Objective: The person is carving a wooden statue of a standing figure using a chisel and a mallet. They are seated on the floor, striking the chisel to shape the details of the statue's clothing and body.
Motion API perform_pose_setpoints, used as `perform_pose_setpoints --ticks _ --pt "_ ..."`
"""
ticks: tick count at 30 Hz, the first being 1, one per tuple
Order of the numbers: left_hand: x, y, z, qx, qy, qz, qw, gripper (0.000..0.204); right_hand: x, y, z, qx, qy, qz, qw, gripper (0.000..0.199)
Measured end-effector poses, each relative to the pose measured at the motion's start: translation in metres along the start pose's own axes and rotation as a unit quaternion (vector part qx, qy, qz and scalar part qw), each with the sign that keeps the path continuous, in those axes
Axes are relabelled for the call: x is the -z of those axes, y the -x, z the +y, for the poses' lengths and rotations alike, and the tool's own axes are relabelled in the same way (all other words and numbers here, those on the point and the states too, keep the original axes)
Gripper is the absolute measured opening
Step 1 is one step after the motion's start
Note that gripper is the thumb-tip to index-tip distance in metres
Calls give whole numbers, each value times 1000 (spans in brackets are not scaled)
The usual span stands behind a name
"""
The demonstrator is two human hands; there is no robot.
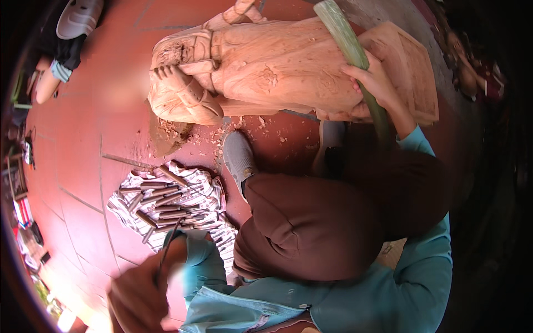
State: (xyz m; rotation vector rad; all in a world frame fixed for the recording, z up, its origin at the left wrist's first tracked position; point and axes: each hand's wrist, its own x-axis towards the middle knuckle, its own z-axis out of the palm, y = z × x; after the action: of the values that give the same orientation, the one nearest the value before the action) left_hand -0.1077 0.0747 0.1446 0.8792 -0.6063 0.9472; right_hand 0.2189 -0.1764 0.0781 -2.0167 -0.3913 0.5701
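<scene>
My right hand [378,83] is wrapped around the middle of a long greenish wooden club [342,36], held slantwise over the lower part of a carved wooden statue [261,64]. The statue lies on its side and shows a bearded figure with a raised hand, draped robe and a block base. At the lower left my left hand [139,294] is blurred by motion. It appears closed around a thin dark chisel-like tool [169,244], whose far end points up toward the other tools. Its exact finger positions are smeared.
Several wooden-handled carving tools [161,202] lie on a striped cloth [125,205] on the red tiled floor [78,166]. Wood shavings [205,136] are scattered by the statue's head. My bent legs [311,227] sit between. Another person's arm [49,86] shows at far left.
</scene>
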Motion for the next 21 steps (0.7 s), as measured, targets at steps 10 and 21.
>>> perform_pose_setpoints --ticks 10,21 --pt "-49 -33 23 11 -110 -298 948 3 11 0 13 7 41 -2 999 32" --pt "-74 -28 46 21 -160 -315 935 14 14 -15 26 95 73 -45 992 45"
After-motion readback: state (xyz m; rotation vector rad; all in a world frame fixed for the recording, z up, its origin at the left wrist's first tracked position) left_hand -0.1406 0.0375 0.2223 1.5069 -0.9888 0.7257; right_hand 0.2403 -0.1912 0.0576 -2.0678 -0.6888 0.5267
